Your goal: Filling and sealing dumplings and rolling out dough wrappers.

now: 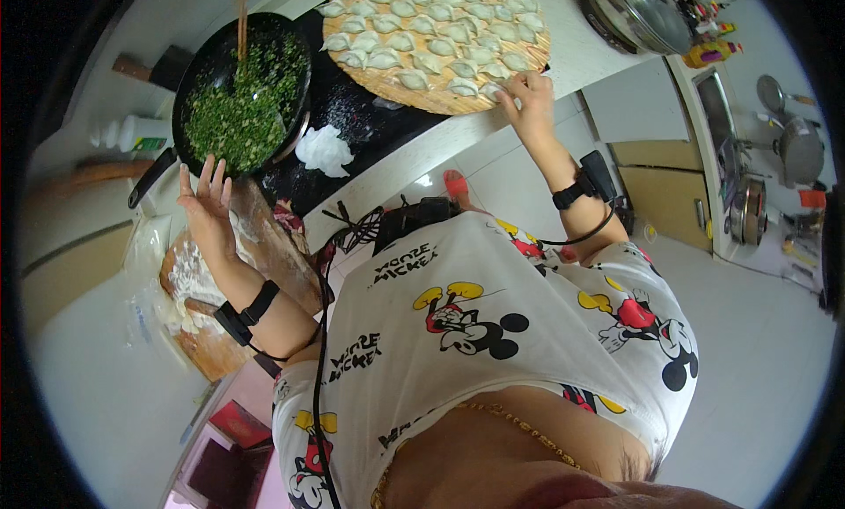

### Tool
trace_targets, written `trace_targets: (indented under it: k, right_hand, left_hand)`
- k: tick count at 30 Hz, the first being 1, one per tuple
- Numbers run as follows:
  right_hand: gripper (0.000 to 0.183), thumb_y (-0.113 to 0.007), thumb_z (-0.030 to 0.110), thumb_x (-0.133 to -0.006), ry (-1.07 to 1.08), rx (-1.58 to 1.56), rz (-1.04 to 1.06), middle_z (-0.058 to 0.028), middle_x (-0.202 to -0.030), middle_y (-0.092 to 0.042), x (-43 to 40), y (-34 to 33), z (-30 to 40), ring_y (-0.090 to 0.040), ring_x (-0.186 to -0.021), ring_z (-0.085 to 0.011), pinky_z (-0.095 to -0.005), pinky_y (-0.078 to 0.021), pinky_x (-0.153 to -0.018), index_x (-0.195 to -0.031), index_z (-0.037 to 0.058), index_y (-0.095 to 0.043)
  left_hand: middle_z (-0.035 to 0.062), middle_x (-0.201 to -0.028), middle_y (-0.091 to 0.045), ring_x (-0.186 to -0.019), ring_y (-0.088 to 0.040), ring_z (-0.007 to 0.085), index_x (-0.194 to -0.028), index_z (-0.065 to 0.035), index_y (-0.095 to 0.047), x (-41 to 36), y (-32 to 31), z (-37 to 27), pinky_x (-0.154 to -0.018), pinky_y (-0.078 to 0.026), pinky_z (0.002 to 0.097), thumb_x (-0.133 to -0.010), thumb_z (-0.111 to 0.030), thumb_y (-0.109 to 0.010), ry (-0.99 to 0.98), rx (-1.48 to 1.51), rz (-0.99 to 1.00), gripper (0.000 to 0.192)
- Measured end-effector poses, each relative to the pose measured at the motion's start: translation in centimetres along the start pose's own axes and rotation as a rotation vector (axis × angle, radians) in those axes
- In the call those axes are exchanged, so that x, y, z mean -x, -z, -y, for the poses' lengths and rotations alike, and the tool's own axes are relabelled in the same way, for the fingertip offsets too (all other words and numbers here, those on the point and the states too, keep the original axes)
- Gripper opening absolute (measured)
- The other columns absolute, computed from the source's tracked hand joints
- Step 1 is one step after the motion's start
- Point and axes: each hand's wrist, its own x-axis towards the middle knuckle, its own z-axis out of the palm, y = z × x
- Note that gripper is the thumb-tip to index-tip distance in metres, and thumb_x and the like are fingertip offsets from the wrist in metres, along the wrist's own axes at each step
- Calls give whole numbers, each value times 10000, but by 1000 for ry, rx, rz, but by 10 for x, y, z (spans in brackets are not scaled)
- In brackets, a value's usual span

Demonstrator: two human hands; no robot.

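Note:
At the near right edge of a round wooden board [432, 98], my right hand [533, 106] has its thumb and fingertips on a dumpling [491, 90]. Rows of pale, uncooked dumplings [441, 47] cover much of that board. My left hand [212, 212] is raised, empty, with fingers apart, beside the near rim of a black frying pan [177, 113]. Chopped green filling [231, 122] fills much of the pan, and a pair of chopsticks [242, 27] stands in it.
A floury wooden board [264, 245] lies below my left forearm. Crumpled white tissue or plastic [325, 151] sits on the black cooktop [337, 113]. The pan's handle [150, 179] points left. A glass-lidded pot [640, 13] stands at the far right. Black cables [323, 350] hang along my shirt.

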Motion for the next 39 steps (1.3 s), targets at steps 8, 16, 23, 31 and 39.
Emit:
trace_targets:
  k: [8, 16, 23, 31, 39]
  right_hand:
    - [179, -689, 141, -745, 45, 13, 103, -120, -889, -585, -2, -2, 4, -521, -856, -293, -388, -393, -808, -902, 57, -667]
    - [108, -704, 118, -694, 281, 12, 71, -109, -680, -492, -16, -13, -4, -466, -671, -272, -398, -365, -594, -710, 36, -636]
    - [124, -688, 102, -726, 157, 67, 110, -98, -748, -501, -13, -8, -4, -493, -711, -270, -397, -400, -625, -843, 61, -679]
    - [162, -612, 137, -824, 34, -89, -45, -137, -964, -586, 6, 0, 0, -528, -918, -297, -381, -407, -846, -950, 46, -657]
    - [70, -600, 49, -800, 49, -530, 41, -104, -823, -608, 30, 1, 53, -565, -766, -234, -316, -445, -723, -859, 23, -630]
  left_hand:
    - [141, -1168, -530, -1072, -521, 207, -1247, -57, -408, 31, 68, 49, -900, -421, 340, -928, -452, -404, 112, 80, -352, 508]
    - [123, -1175, -558, -1045, -548, 171, -1332, -39, -343, 54, 81, 71, -829, -447, 277, -950, -429, -344, 145, 84, -385, 546]
    - [109, -1141, -569, -997, -555, 153, -1282, -39, -408, 60, 86, 90, -812, -438, 274, -942, -399, -395, 180, 30, -365, 496]
    - [118, -1060, -610, -974, -565, 199, -1179, 2, -518, 81, 105, 127, -868, -425, 293, -890, -255, -539, -48, -511, -427, 387]
    - [106, -1072, -593, -967, -565, 148, -1199, 21, -495, 186, 89, 83, -836, -434, 250, -886, -225, -564, 146, -238, -582, 404]
